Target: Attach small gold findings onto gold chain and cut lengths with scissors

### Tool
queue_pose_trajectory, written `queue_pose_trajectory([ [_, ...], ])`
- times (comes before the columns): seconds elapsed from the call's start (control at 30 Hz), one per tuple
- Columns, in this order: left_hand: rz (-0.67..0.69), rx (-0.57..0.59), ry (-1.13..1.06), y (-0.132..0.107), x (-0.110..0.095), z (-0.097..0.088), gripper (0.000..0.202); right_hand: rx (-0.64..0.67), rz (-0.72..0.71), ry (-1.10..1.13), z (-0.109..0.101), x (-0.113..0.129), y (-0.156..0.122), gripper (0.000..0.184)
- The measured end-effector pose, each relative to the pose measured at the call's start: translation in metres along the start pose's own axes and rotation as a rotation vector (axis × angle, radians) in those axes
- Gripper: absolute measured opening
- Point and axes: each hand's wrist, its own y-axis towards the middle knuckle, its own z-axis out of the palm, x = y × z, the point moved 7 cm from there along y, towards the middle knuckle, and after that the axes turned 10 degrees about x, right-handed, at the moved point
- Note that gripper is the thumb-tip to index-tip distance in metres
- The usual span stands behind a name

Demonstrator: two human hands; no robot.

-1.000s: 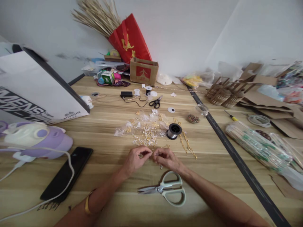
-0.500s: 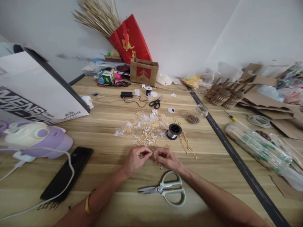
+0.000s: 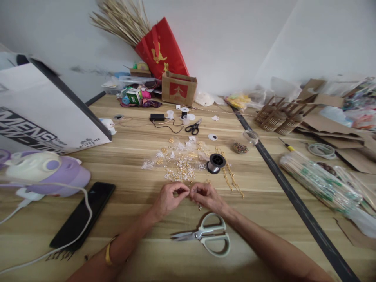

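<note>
My left hand is closed in a pinch, thumb against index finger. Its fingertips meet those of my right hand, also pinching; what lies between them is too small to make out. Below my right hand dangles a small shiny charm. Faint clear threads show under my left hand. Light-handled scissors lie just below, blades pointing left. Beyond my fingers spreads a pile of gold and clear beads, with a spool of silvery wire and a gold chain to its right.
A black phone and a white cable lie to the left, near a purple-and-white device. Farther back are small black scissors and a round container of mixed beads. Packaged sticks lie at right.
My left fingertips have moved slightly right, closing the small gap to my right fingertips. My right hand and the objects on the table look unchanged.
</note>
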Motion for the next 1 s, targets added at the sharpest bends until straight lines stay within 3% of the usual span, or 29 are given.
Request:
queue_pose_trajectory([
  [0.7,0.019,0.010,-0.020,-0.0020,-0.0006,0.0014,0.011,-0.020,0.031,0.000,0.0007,-0.0040,0.0000,0.036],
  [1.0,-0.049,0.091,-0.093,-0.0009,0.0049,0.0034,0.013,-0.010,0.022,-0.008,0.0023,-0.0024,0.0000,0.035],
])
